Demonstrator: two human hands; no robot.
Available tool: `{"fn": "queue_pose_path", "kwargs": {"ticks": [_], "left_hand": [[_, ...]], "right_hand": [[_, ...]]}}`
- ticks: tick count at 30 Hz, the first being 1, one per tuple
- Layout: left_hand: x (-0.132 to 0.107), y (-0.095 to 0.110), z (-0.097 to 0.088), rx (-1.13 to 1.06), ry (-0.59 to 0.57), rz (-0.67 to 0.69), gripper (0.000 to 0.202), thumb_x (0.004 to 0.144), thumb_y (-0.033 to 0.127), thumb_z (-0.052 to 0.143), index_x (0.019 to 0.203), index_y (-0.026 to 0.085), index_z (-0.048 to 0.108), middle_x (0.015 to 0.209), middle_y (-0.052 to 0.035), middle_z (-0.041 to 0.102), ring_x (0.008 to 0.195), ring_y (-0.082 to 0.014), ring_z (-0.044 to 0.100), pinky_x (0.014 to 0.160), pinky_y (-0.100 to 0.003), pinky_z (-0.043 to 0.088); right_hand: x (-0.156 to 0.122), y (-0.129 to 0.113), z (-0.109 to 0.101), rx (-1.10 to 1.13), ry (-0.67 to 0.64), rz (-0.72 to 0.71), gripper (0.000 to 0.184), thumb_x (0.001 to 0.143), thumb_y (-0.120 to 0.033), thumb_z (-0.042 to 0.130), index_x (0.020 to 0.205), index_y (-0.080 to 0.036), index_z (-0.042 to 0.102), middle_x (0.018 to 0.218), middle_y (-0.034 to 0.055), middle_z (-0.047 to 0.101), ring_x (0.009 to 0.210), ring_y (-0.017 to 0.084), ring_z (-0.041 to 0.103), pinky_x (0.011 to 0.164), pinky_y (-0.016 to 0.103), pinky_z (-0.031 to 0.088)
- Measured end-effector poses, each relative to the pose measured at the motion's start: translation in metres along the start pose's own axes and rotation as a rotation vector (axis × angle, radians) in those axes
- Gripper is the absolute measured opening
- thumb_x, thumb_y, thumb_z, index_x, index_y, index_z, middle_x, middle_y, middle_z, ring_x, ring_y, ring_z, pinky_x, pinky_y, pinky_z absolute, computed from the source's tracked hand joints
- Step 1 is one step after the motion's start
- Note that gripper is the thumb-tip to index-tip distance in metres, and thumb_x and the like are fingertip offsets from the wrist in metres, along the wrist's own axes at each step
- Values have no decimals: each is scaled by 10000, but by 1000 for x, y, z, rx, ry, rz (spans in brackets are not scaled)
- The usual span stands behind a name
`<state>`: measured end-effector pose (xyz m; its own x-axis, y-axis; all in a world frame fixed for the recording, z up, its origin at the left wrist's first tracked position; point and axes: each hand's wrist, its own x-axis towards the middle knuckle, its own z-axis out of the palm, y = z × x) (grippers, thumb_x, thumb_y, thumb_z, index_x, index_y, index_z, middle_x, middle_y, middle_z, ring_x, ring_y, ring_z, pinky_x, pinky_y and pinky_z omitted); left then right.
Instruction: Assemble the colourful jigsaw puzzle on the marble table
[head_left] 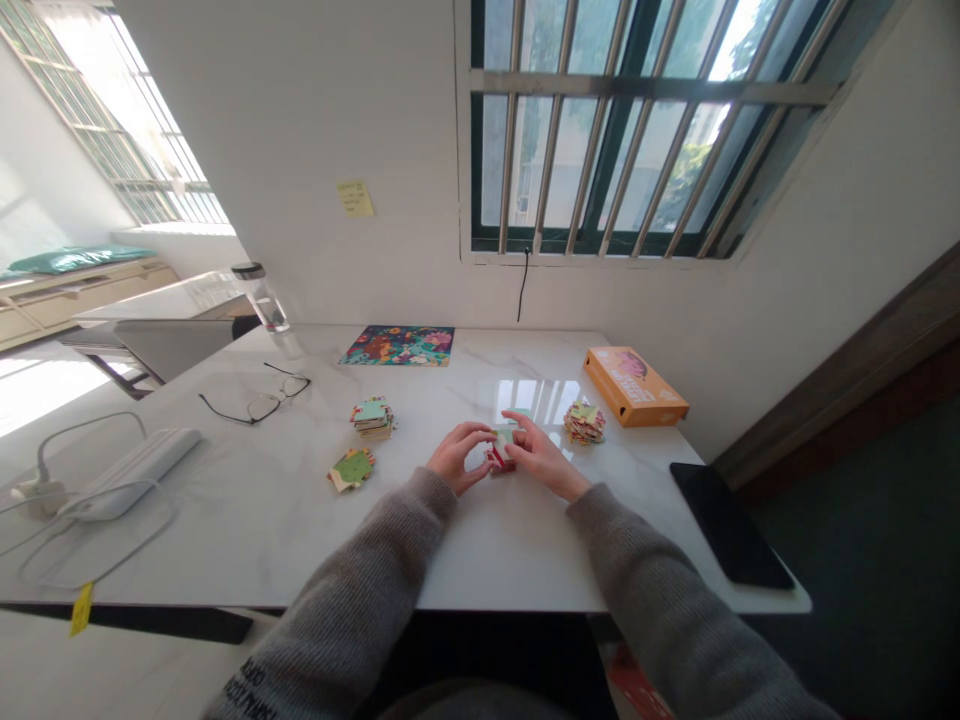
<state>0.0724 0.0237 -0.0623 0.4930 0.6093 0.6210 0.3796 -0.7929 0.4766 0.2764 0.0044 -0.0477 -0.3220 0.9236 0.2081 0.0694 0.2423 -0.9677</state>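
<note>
My left hand (459, 456) and my right hand (546, 458) meet around a few small jigsaw puzzle pieces (501, 462), red and white with a pale green part. The fingers of both hands are bent, with fingertips at the pieces' edges; how firmly each one grips is partly hidden. A stack of puzzle pieces (373, 418) stands to the left of my left hand. Nearer to me lies a smaller group of green and cream puzzle pieces (351, 469). Beyond my right hand sits another puzzle-piece pile (584, 423).
A colourful picture sheet (401, 345) lies at the wall. An orange box (636, 386) and a black phone-like slab (729, 524) are on the right. On the left are eyeglasses (262, 402), a clear bottle (264, 300) and a white power strip (142, 474) with cables.
</note>
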Motion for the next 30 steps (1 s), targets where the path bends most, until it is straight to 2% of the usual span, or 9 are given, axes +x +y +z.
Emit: {"fn": "queue_pose_path", "kwargs": {"ticks": [4, 9, 11, 16, 19, 21, 26, 30], "left_hand": [[-1, -3, 0, 75, 47, -26, 350, 834, 276, 686, 1168, 204, 610, 1144, -111, 590, 1080, -243, 580, 978, -416, 511], [-2, -5, 3, 110, -24, -20, 242, 864, 232, 618, 1104, 209, 643, 1033, -87, 621, 983, -228, 593, 912, -395, 528], [-2, -5, 3, 112, -54, -20, 207, 861, 223, 606, 1062, 224, 654, 1000, -74, 630, 964, -224, 595, 898, -388, 530], [-2, -3, 1, 90, -46, 7, 306, 817, 227, 652, 1123, 236, 634, 1202, -94, 619, 1119, -250, 562, 1004, -433, 488], [-1, -2, 0, 54, -79, 8, 280, 818, 204, 633, 1095, 240, 640, 1194, -82, 646, 1110, -243, 579, 1007, -431, 483], [-1, -4, -1, 60, -52, -16, 253, 805, 196, 633, 1055, 234, 643, 1167, -76, 656, 1095, -240, 586, 1000, -426, 483], [0, -27, -11, 182, 68, -212, 256, 758, 142, 630, 1003, 216, 625, 1164, -66, 664, 1087, -249, 583, 1002, -444, 458], [2, -51, -21, 313, 32, -434, 240, 746, 133, 627, 969, 223, 621, 1182, -56, 661, 1110, -274, 574, 974, -461, 449]], "right_hand": [[1, 3, 1, 104, 19, 45, 567, 823, -306, 607, 1342, -212, 399, 714, -86, 498, 642, 127, 558, 641, 283, 470], [7, 14, -6, -36, 173, -37, 318, 852, -330, 576, 1126, -182, 509, 694, -77, 497, 616, 109, 501, 611, 252, 405], [8, 17, -8, -64, 195, -46, 239, 857, -342, 568, 1032, -184, 525, 699, -66, 513, 622, 111, 507, 608, 250, 399], [7, 15, -6, -100, 128, -32, 180, 855, -351, 591, 918, -190, 540, 780, -19, 595, 709, 132, 578, 651, 264, 446], [5, 12, -4, -86, 88, -14, 192, 865, -362, 589, 940, -189, 551, 779, -17, 604, 693, 132, 581, 638, 263, 463], [5, 12, -5, -99, 102, -16, 215, 876, -370, 573, 988, -187, 568, 766, -23, 591, 681, 130, 565, 632, 260, 460], [7, 16, -11, -287, 201, -29, 225, 886, -320, 525, 1045, -186, 611, 778, -17, 574, 715, 143, 543, 673, 274, 443], [6, 17, -11, -492, 167, -78, 201, 874, -209, 501, 1023, -183, 634, 851, 14, 578, 724, 148, 533, 709, 296, 447]]}}
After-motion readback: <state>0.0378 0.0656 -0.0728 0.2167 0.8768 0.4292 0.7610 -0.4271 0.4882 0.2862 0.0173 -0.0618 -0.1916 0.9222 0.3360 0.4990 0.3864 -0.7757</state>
